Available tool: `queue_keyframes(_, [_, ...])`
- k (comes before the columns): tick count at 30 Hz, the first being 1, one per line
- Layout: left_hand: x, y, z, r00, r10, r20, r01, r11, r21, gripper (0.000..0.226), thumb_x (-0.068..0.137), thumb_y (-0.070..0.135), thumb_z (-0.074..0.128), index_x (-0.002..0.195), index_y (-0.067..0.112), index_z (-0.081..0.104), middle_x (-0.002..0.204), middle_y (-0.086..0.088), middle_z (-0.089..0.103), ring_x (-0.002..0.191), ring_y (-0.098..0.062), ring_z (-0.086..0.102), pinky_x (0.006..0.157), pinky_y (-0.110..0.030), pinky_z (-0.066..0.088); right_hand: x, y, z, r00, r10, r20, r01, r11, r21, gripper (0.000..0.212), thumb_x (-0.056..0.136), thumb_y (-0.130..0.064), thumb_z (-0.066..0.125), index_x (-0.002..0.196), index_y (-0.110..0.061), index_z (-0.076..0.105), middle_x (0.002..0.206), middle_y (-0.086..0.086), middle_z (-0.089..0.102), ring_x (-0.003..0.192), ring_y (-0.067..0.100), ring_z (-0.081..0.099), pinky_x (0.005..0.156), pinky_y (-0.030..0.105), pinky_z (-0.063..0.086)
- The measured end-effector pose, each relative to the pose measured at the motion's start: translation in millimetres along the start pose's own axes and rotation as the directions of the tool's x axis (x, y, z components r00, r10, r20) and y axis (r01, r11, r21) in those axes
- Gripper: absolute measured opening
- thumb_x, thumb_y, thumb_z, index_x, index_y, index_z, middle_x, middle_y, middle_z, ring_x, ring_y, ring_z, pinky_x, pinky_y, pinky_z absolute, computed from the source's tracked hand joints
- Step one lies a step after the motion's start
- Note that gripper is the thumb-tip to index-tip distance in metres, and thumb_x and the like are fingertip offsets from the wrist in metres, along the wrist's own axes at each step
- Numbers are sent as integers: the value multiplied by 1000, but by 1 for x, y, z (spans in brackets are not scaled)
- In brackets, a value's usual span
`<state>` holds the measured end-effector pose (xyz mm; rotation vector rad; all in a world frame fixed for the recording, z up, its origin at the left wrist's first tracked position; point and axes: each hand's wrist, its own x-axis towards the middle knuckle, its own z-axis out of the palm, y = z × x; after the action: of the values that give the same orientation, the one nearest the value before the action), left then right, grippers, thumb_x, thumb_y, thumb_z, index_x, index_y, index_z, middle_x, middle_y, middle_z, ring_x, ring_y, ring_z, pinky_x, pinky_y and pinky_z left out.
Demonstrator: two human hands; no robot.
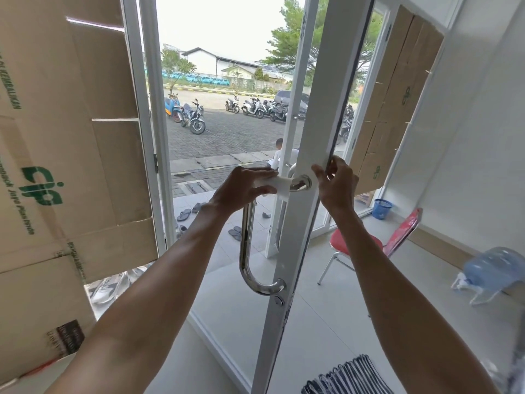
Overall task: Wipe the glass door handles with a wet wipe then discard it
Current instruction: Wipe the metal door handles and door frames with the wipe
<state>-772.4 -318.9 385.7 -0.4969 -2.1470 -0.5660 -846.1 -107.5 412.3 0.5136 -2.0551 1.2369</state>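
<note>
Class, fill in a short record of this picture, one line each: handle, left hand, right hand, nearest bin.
door handle: chrome, U-shaped, upright
left hand: holds the wet wipe against the handle's top
right hand: grips the door edge
bin: blue basket on the floor, right of the door

You see bright daylight flooding in from outside, the sky (227, 21) blown out white. Highlights gleam on the curved polished steel door handle (243, 251). Edges bow and blur, smearing the pale blue plastic water jug (494, 268).
</note>
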Motion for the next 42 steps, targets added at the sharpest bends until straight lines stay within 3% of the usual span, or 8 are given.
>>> queue_keyframes(6, [-9,-11,1,997,-30,-65,30,1000,-1,42,77,11,82,116,1,71,118,-13,70,111,-8,61,100,-1,35,-1,0,0,1000,5,-14,-5,1000,-2,26,85,-29,71,100,-9,67,91,6,72,83,23,65,76,18,34])
queue_keyframes(13, [-20,-21,9,980,-141,-141,141,990,-7,45,77,11,82,120,3,70,120,-14,69,113,-11,61,104,-11,41,-5,-1,4,1000,2,-31,-1,1000,17,28,86,-30,70,104,-9,66,96,5,72,90,24,66,79,19,32])
queue_keyframes(17, [-28,-17,18,944,-207,-259,208,978,-21,43,76,12,83,116,1,72,113,-14,71,105,-9,63,97,-1,38,-6,1,6,999,1,-34,0,999,46,32,86,-32,70,108,-9,65,99,4,72,90,21,66,86,19,36])
queue_keyframes(22, [-34,-16,29,898,-302,-320,328,944,32,44,82,33,77,115,5,72,91,-14,77,79,-27,75,72,-28,50,-4,5,9,999,-14,-30,15,999,29,34,86,-36,69,107,-8,65,94,5,71,85,22,64,86,26,43])
queue_keyframes(25, [-36,-15,34,873,-344,-345,384,922,51,44,84,41,73,113,8,73,79,-10,76,68,-26,71,61,-22,39,-3,9,11,1000,-5,-20,6,999,36,38,85,-39,68,108,-10,64,95,5,70,87,24,65,89,36,50])
queue_keyframes(28, [-38,-14,39,824,-443,-352,474,881,1,45,83,47,67,107,9,75,75,-8,75,65,-24,68,60,-20,32,-4,8,11,1000,-2,-20,3,999,39,39,85,-39,68,110,-9,64,97,6,71,88,23,65,89,38,51])
queue_keyframes(33, [-50,-15,52,748,-579,-325,580,808,-102,45,83,47,67,103,8,74,85,-5,77,75,-18,72,65,-26,49,-4,7,12,999,21,-33,-20,998,52,43,84,-39,70,113,-8,63,100,7,70,90,23,65,88,42,54])
queue_keyframes(42, [-82,-14,70,680,-672,-292,671,732,-122,29,83,30,76,96,3,76,82,-10,76,71,-24,70,65,-37,57,-9,1,12,998,55,-21,-55,998,26,48,86,-40,68,119,-7,60,103,9,65,96,26,60,90,43,50])
